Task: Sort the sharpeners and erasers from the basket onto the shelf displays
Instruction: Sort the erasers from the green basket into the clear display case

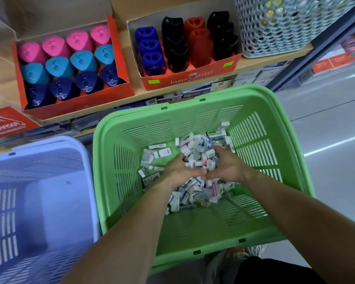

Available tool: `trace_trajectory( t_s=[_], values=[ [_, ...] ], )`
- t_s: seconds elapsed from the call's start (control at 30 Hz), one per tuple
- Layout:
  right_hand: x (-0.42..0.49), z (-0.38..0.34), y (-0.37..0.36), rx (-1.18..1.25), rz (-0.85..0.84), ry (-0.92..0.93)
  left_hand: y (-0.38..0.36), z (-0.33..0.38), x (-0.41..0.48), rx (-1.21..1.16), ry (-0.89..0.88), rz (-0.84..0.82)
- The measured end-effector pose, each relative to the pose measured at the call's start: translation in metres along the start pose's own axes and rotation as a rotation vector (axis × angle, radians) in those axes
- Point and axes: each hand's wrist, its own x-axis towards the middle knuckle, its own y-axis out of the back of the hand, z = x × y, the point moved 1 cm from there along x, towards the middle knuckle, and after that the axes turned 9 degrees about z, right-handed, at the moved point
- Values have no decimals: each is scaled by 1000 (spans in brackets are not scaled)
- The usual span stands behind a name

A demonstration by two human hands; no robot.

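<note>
The shelf [252, 63] runs across the top. Below its front edge is the green basket [129, 160], which holds a heap of small wrapped erasers [195, 189], too many and too jumbled to count. A lilac basket [39, 181] touches its left side and is cut off by the frame. At the shelf's right end stands a pale mesh basket [275, 37]; its contents show only as glints.

Two orange display boxes sit along the front edge. The left box [19, 85] holds twelve triangular sharpeners [58, 66]: four pink, four teal and four navy. The right box [193, 77] holds three blue sharpeners, two red ones and two columns of black ones that overlap too much to count.

Inside the green basket, the left grip [178, 169] and right grip [228, 167] are cupped together, fingers curled round a clump of erasers.
</note>
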Motion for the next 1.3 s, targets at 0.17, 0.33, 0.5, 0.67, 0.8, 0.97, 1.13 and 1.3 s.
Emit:
trace_trajectory(
  t_s=[0.17, 0.33, 0.5, 0.67, 0.8, 0.97, 1.13, 1.3],
  values=[
    [2, 2, 2, 10, -14, 55, 4, -4, 0, -16, -11, -14],
    [2, 1, 4, 95, -18, 75, 4, -5, 2, -79, -12, -22],
    [2, -2, -2, 151, -33, 79, 6, -8, 1, -119, -25, -2],
    [2, -3, 1, 207, -2, 74, 10, -5, 3, -190, -64, 44],
    [0, -2, 3, 166, 118, 69, 12, -6, 4, -221, -100, 156],
    [0, -3, 3, 116, -26, 20, 6, 1, 0, -38, -104, -4],
    [-2, -1, 5, 41, -128, -28, 8, 3, -5, 188, -74, -120],
    [-6, 0, 3, 72, -184, -57, 6, 0, -7, 274, -60, -122]
  ],
)
